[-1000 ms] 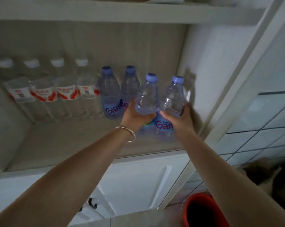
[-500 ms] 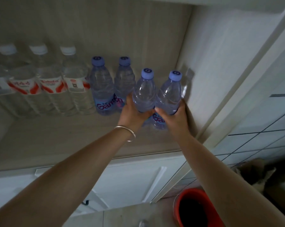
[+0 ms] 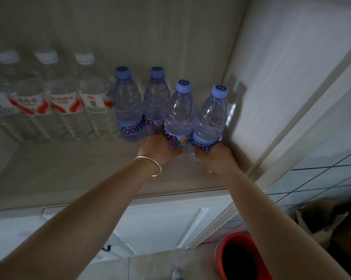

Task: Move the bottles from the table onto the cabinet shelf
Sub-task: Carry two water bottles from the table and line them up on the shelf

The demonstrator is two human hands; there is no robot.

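Observation:
Two blue-capped water bottles stand at the right end of the cabinet shelf (image 3: 69, 168). My left hand (image 3: 158, 150) grips the lower part of the left bottle (image 3: 179, 116). My right hand (image 3: 215, 158) grips the base of the right bottle (image 3: 210, 118), close to the cabinet's side wall. Behind them two more blue-capped bottles (image 3: 128, 106) stand in a row. Several clear bottles with white caps and red labels (image 3: 61, 98) line the back left of the shelf.
The cabinet's white side wall (image 3: 281, 77) is just right of the held bottles. White cabinet doors (image 3: 160, 225) sit under the shelf. A red bucket (image 3: 241, 257) stands on the floor at lower right, beside a brown cardboard box (image 3: 322, 219).
Both hands have slid down the two bottles from mid-body to their bases. The bottles have shifted slightly back and right on the shelf. The view has tilted down.

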